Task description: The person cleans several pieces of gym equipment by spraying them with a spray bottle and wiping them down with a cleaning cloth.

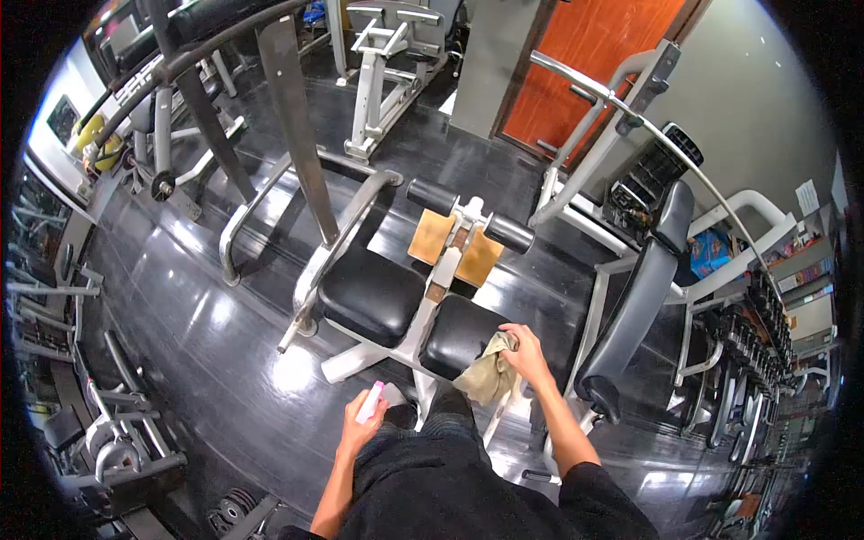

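My left hand (pixel 362 421) is closed around a white bottle with a pink tip (pixel 371 402), held low in front of my body. Its lower part is hidden by my fingers. My right hand (pixel 526 354) grips a crumpled beige cloth (pixel 489 373), which hangs over the near right edge of a black padded seat (pixel 461 335). Left of that pad, across a pale metal frame (pixel 436 292), is a second black pad (pixel 372 297). Beyond them, two black foam rollers (pixel 510 232) and tan boards (pixel 430 236) are fixed to the same frame.
An inclined black bench (pixel 634 315) with a long barbell (pixel 661 139) above it stands close on my right. A dumbbell rack (pixel 751 346) lies farther right. Metal uprights (pixel 301 135) rise at the left. An orange door (pixel 567 67) is at the back.
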Motion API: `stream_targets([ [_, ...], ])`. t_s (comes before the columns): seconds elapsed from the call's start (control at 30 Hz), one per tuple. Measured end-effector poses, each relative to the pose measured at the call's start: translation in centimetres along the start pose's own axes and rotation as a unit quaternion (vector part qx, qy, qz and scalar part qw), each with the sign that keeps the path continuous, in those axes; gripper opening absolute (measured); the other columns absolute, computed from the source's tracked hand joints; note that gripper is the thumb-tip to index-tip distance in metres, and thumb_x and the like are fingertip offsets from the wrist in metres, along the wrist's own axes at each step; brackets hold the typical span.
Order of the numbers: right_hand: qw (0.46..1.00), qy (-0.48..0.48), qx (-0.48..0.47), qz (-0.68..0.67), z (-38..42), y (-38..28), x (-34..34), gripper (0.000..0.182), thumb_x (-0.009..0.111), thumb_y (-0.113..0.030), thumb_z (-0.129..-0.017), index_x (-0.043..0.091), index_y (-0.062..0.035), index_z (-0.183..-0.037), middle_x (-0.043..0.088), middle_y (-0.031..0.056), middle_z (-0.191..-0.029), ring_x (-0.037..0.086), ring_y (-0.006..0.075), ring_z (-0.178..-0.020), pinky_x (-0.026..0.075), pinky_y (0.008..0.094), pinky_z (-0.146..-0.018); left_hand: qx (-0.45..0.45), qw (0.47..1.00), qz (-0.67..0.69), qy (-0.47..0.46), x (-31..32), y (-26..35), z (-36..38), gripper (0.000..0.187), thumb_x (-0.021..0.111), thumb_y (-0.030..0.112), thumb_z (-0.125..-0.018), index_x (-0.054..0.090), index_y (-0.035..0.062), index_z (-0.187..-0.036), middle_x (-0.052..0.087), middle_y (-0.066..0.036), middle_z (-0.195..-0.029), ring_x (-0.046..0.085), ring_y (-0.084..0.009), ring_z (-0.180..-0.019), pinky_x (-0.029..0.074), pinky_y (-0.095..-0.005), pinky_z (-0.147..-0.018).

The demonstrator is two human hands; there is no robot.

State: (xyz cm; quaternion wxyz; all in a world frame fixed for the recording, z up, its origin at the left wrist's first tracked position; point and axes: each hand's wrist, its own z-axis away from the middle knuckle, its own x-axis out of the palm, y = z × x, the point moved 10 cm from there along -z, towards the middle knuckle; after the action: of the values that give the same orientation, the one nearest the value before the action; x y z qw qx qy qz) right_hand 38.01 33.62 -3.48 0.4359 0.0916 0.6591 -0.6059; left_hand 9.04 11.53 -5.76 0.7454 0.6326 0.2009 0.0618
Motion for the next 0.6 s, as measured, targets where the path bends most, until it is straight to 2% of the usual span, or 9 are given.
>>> stream_targets([
  [0.03, 0.989, 0.114, 0.061, -0.065, 1.0, 1.6, -1.2, 0.031, 0.066, -0.008, -0.073, 0.064, -0.0042, -0.104, 0.058, 0.0151, -0.110, 0.056, 0.0316, -0.102, 0.047, 0.0350, -0.090, -0.028, 1.000, 0.013, -0.006, 0.2, -0.6, 0.1, 0.013, 0.069, 0.012, -0.085, 0.060, 0.0027, -0.087, 0.055, -0.003, -0.063, 0.049, -0.0081, -0.055, 0.041, -0.0267, -0.052],
  [0.07, 0.985, 0.123, 0.105, -0.052, 1.9, 2.6, -0.4, 0.035, 0.068, -0.009, -0.071, 0.062, -0.0020, -0.105, 0.059, 0.0152, -0.111, 0.053, 0.0311, -0.111, 0.044, 0.0367, -0.095, -0.055, 0.998, 0.024, -0.012, 0.3, -1.3, 0.2, 0.013, 0.069, 0.012, -0.085, 0.060, 0.0030, -0.087, 0.055, -0.002, -0.063, 0.049, -0.0078, -0.055, 0.041, -0.0263, -0.051],
  [0.1, 0.981, 0.180, 0.061, 0.033, 3.1, 2.8, 0.3, 0.038, 0.071, -0.016, -0.072, 0.063, -0.0051, -0.108, 0.055, 0.0164, -0.122, 0.046, 0.0355, -0.123, 0.037, 0.0416, -0.104, -0.055, 0.998, 0.023, -0.015, 0.4, -1.4, 0.3, 0.013, 0.069, 0.012, -0.085, 0.060, 0.0030, -0.087, 0.055, -0.002, -0.063, 0.049, -0.0078, -0.055, 0.041, -0.0263, -0.051],
  [0.17, 0.957, 0.165, 0.108, 0.215, 5.1, 2.0, 1.9, 0.051, 0.072, -0.026, -0.075, 0.059, -0.0098, -0.121, 0.044, 0.0180, -0.137, 0.035, 0.0408, -0.132, 0.031, 0.0469, -0.109, -0.044, 0.999, 0.013, -0.007, 0.4, -1.6, 0.2, 0.013, 0.069, 0.012, -0.086, 0.060, 0.0034, -0.087, 0.055, -0.001, -0.063, 0.049, -0.0074, -0.054, 0.041, -0.0256, -0.051],
  [0.27, 0.963, 0.138, 0.178, 0.148, 7.1, 1.4, 4.1, 0.063, 0.071, -0.035, -0.078, 0.050, -0.0145, -0.135, 0.032, 0.0200, -0.147, 0.028, 0.0450, -0.135, 0.028, 0.0495, -0.111, -0.079, 0.996, 0.030, -0.015, 0.6, -1.7, 0.2, 0.012, 0.068, 0.012, -0.086, 0.059, 0.0039, -0.087, 0.055, -0.001, -0.062, 0.049, -0.0071, -0.054, 0.040, -0.0253, -0.050],
  [0.3, 0.962, 0.139, 0.182, 0.148, 7.5, 2.0, 4.2, 0.063, 0.071, -0.035, -0.078, 0.050, -0.0145, -0.135, 0.032, 0.0200, -0.147, 0.028, 0.0450, -0.135, 0.028, 0.0495, -0.111, -0.079, 0.996, 0.030, -0.019, 0.9, -2.1, 0.3, 0.012, 0.068, 0.012, -0.086, 0.059, 0.0039, -0.087, 0.055, -0.001, -0.062, 0.049, -0.0071, -0.054, 0.040, -0.0253, -0.050],
  [0.37, 0.977, 0.179, 0.095, 0.070, 7.5, 1.7, 4.6, 0.068, 0.068, -0.033, -0.080, 0.043, -0.0153, -0.140, 0.031, 0.0223, -0.147, 0.028, 0.0443, -0.135, 0.028, 0.0493, -0.111, -0.071, 0.997, 0.026, -0.022, 1.2, -2.8, 0.1, 0.012, 0.068, 0.012, -0.087, 0.059, 0.0042, -0.086, 0.055, 0.000, -0.062, 0.049, -0.0068, -0.054, 0.040, -0.0252, -0.049],
  [0.57, 0.971, 0.217, 0.101, 0.009, 8.1, 5.5, 2.9, 0.041, 0.055, -0.006, -0.088, 0.051, -0.0066, -0.129, 0.055, 0.0190, -0.128, 0.046, 0.0324, -0.127, 0.036, 0.0395, -0.107, -0.069, 0.996, 0.030, -0.048, 2.6, -1.2, -0.5, 0.011, 0.066, 0.013, -0.088, 0.059, 0.0045, -0.087, 0.055, 0.000, -0.061, 0.050, -0.0074, -0.053, 0.040, -0.0255, -0.050],
  [0.6, 0.950, 0.271, 0.124, -0.088, 8.3, 6.6, 1.8, 0.041, 0.053, -0.005, -0.089, 0.050, -0.0059, -0.129, 0.055, 0.0189, -0.128, 0.048, 0.0323, -0.125, 0.036, 0.0392, -0.106, -0.069, 0.996, 0.027, -0.048, 2.7, -0.9, -0.6, 0.011, 0.066, 0.013, -0.088, 0.059, 0.0045, -0.087, 0.055, 0.000, -0.061, 0.050, -0.0074, -0.053, 0.040, -0.0255, -0.050],
])
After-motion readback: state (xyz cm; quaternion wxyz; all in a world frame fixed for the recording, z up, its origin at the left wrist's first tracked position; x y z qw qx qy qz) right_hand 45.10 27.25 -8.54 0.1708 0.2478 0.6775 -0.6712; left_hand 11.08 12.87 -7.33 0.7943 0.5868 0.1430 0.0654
